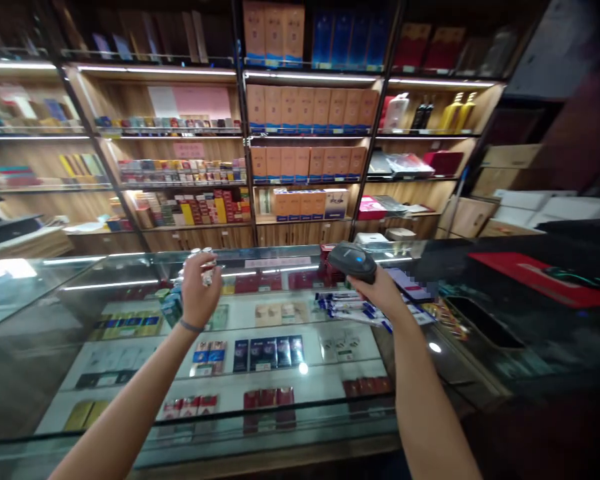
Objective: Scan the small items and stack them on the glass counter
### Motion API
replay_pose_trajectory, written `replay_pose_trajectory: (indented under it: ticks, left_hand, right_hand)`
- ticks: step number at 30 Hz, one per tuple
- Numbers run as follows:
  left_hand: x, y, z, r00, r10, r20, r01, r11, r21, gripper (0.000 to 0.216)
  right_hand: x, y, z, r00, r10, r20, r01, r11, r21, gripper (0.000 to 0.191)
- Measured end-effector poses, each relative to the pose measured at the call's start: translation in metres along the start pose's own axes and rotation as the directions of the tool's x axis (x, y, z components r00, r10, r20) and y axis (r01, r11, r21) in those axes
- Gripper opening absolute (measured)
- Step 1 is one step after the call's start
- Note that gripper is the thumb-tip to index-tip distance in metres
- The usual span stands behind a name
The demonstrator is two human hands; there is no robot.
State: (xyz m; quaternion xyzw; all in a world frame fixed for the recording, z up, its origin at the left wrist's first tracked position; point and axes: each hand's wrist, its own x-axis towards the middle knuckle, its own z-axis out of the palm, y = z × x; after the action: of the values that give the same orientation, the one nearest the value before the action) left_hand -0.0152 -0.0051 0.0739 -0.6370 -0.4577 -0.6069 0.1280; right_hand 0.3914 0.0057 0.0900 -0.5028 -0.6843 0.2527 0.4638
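My left hand [198, 288] is raised over the glass counter [280, 427] and closed around a small pale pack [205, 261], held up at its top. A thin band sits on that wrist. My right hand [380, 293] grips a dark handheld barcode scanner [353, 261] with a blue light, its head turned left toward the pack. The two hands are apart, roughly a forearm's width. Below the right hand, blue and white packs [347, 307] lie on the glass.
The glass case holds rows of cigarette packs [267, 352] on white shelves. Wooden wall shelves [305, 120] behind carry orange cartons, bottles and more packs. To the right lie a red mat [535, 277] on a dark counter and stacked cardboard boxes [510, 167].
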Motion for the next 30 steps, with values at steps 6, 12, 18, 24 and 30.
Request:
replay_pose_trajectory:
  ticks: [6, 12, 18, 24, 30]
  left_hand:
    - [-0.019, 0.069, 0.147, 0.931, -0.003, 0.364, 0.122, 0.944, -0.305, 0.035]
    - [-0.046, 0.123, 0.252, 0.783, 0.037, 0.62, 0.211, 0.924, -0.321, 0.051]
    - [-0.062, 0.141, 0.288, 0.726, 0.112, 0.678, 0.049, 0.975, -0.215, 0.062]
    - [-0.065, 0.141, 0.282, 0.767, 0.122, 0.63, -0.003, 0.982, -0.187, 0.04]
    - [-0.064, 0.146, 0.277, 0.769, 0.023, 0.638, 0.104, 0.981, -0.161, 0.032]
  right_hand:
    - [-0.009, 0.028, -0.051, 0.985, 0.061, -0.16, -0.059, 0.998, 0.016, 0.022]
    - [-0.017, 0.035, -0.067, 0.969, 0.068, -0.236, -0.094, 0.991, -0.097, 0.025]
    - [-0.017, 0.034, -0.069, 0.958, 0.025, -0.285, -0.072, 0.985, -0.158, 0.034]
    - [-0.016, 0.029, -0.064, 0.958, 0.015, -0.286, -0.064, 0.985, -0.161, 0.039]
    - [-0.01, 0.039, -0.06, 0.972, 0.068, -0.225, -0.093, 0.991, -0.101, 0.035]
